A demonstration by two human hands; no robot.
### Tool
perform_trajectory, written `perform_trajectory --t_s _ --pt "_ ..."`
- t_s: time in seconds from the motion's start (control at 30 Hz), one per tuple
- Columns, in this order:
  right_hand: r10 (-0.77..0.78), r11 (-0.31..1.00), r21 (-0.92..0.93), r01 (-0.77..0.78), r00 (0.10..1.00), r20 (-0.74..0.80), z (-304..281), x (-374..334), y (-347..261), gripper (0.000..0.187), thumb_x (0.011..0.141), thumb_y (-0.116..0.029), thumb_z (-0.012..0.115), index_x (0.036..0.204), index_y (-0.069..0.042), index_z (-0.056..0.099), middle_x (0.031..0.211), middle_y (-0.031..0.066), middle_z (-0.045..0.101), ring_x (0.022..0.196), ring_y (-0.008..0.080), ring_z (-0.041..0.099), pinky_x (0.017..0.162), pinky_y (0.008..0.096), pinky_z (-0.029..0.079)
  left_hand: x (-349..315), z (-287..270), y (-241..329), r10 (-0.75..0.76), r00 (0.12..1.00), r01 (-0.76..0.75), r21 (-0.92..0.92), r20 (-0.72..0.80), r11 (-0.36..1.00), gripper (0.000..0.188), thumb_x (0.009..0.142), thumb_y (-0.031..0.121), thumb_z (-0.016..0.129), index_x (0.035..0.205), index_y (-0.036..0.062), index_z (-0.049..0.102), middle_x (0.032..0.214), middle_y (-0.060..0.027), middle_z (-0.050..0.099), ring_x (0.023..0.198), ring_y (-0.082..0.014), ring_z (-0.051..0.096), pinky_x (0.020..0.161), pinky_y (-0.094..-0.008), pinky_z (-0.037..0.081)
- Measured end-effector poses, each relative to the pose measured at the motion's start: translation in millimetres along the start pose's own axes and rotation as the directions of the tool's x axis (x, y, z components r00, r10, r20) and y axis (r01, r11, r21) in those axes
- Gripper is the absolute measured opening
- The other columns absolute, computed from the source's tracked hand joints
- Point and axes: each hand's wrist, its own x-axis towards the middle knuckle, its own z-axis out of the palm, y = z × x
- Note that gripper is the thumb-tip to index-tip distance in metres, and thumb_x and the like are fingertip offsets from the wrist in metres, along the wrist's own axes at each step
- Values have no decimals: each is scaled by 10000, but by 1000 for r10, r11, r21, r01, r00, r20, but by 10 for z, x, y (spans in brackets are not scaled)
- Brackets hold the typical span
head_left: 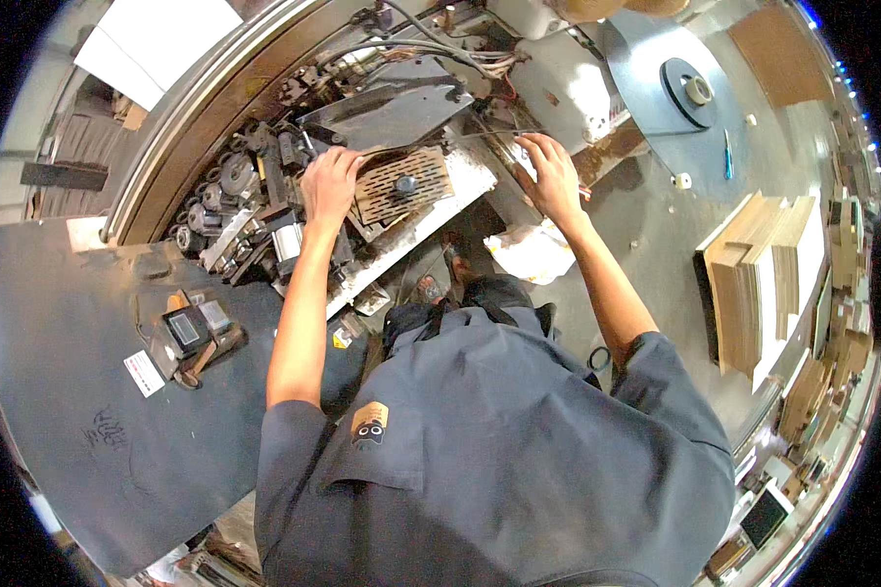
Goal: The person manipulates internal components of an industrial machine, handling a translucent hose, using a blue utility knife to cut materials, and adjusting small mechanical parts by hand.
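Note:
A thin dark strip (447, 141), perhaps a wire or narrow band, spans the space between my hands. My left hand (331, 182) pinches it near one end, just beside a slotted tan plate (382, 201). Out to the right, my right hand (550, 178) grips the other end between bent fingers. The slotted plate lies below the strip and carries a dark round knob (406, 184). Beneath it runs a pale ledge (392, 264). The strip's exact ends are hidden by my fingers.
Greasy machine parts (240, 191) crowd the left of the plate. A dark table (59, 323) bears a small screened device (188, 329). At right stand a round grey disc table (646, 108) and stacked cardboard sheets (754, 269). Cables (411, 47) run behind; crumpled white paper (531, 252) lies near my right forearm.

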Motion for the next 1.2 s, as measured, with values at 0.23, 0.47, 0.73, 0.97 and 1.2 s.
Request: perform_trajectory --t_s 0.23,0.47,0.73,0.97,1.2 --pt "49 999 -23 -46 987 152 332 594 203 323 903 -164 695 1225 -138 712 1212 93 701 1148 334 627 996 444 504 275 -6 -101 43 994 -49 -56 -99 997 130 934 245 692 914 128 745 950 -50 690 833 -279 689 717 -423 565" --pt "-43 997 70 37 996 84 411 1016 277 227 904 -95 632 1107 -128 728 1025 81 702 1001 320 649 874 423 524 490 -12 -99 -9 984 8 -8 -176 1000 115 903 252 724 895 138 740 885 -48 647 787 -285 675 699 -418 545" --pt "-107 994 -30 108 994 31 738 1463 668 363 835 -22 625 1174 -113 717 1121 90 716 1040 328 651 911 436 509 672 206 -89 -25 996 23 -17 -90 1000 107 893 216 716 933 117 717 868 -78 663 810 -295 675 745 -431 528" --pt "-140 990 17 142 987 -76 982 1689 759 169 848 -119 639 1004 -96 700 987 136 662 963 363 630 827 476 500 806 242 -136 -67 986 47 129 154 991 192 901 296 718 886 107 693 889 -92 679 894 -283 670 812 -439 503" --pt "-128 990 65 128 992 -13 1105 1832 810 104 856 -161 639 899 -124 726 922 92 675 929 332 644 786 463 505 769 342 -232 -110 992 105 80 68 991 134 934 233 687 961 115 745 922 -64 690 944 -276 654 882 -429 485"
